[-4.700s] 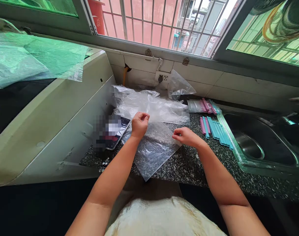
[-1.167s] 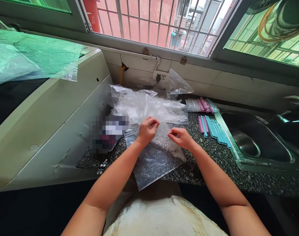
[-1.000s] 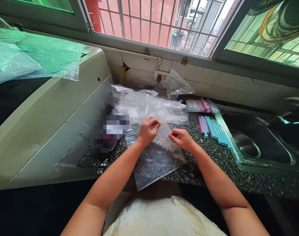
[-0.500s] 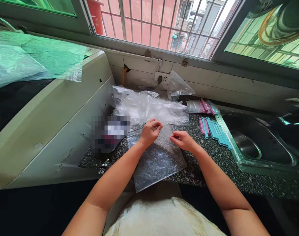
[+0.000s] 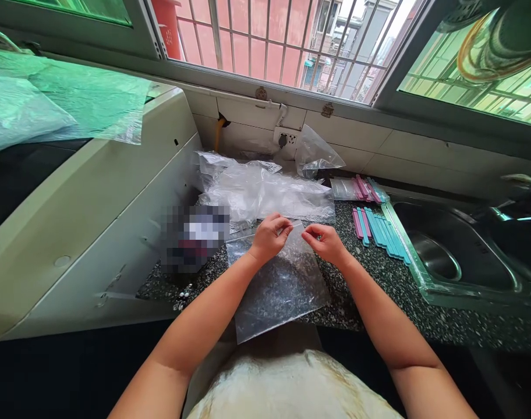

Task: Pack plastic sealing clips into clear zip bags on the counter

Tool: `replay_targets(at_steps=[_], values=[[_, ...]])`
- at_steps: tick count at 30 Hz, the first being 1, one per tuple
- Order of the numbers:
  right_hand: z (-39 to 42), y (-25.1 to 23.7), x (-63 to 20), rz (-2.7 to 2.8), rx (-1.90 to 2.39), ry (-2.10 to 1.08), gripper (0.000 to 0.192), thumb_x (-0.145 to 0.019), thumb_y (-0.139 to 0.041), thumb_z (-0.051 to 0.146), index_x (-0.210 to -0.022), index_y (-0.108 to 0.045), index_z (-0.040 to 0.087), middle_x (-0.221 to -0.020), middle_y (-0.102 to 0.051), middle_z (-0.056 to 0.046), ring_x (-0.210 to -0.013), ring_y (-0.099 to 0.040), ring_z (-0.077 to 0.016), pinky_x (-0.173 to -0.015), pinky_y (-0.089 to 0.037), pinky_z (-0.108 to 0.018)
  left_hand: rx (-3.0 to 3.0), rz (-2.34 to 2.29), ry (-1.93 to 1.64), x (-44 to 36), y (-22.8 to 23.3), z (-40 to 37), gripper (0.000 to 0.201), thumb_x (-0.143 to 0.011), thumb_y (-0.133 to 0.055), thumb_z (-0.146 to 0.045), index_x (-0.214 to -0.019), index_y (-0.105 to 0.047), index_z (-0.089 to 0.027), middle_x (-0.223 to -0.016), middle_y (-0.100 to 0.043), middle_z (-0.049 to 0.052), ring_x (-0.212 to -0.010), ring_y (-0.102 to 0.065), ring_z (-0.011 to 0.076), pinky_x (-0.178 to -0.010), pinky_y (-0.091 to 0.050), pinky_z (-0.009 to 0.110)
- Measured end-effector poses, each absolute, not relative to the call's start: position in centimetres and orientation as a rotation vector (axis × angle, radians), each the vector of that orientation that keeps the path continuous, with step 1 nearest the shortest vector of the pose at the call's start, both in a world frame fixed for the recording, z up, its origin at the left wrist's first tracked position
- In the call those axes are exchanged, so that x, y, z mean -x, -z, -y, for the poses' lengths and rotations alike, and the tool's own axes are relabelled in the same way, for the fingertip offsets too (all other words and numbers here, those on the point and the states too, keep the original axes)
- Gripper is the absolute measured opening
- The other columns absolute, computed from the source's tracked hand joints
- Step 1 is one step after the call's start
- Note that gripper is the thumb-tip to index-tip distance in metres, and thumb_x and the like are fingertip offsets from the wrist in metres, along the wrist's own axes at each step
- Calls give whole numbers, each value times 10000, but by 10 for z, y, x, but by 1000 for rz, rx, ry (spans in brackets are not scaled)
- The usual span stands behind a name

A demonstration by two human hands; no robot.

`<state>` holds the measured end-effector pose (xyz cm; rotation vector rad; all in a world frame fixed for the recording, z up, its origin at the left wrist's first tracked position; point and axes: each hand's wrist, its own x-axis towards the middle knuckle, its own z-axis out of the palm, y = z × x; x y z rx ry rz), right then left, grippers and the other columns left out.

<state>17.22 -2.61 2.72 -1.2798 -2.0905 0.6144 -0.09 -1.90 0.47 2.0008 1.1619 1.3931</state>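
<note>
Head view is showing the clear bag (image 5: 278, 285) lying toward 6 o'clock on the worktop (image 5: 379, 279), both the left hand (image 5: 272, 235) and right hand (image 5: 326, 243) pinching its top edge at 12

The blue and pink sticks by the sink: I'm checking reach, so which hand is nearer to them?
Right. The right hand pinches the clear bag just left of the sticks; the left hand grips the bag farther left.
</note>
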Motion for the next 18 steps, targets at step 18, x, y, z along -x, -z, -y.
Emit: replay_targets(at_steps=[18], values=[[28, -21, -178, 2090, 1179, -423, 199, -790, -497, 260, -625, -553, 165, -569, -547, -2, -531, -465, -97, -521, -360, -209, -2086, -1172, -1287, 4, -5, 17, 98, -770, -574, -237, -794, -631, -161, -713, -575, 25, -693, -547, 130, -664, -443, 242]])
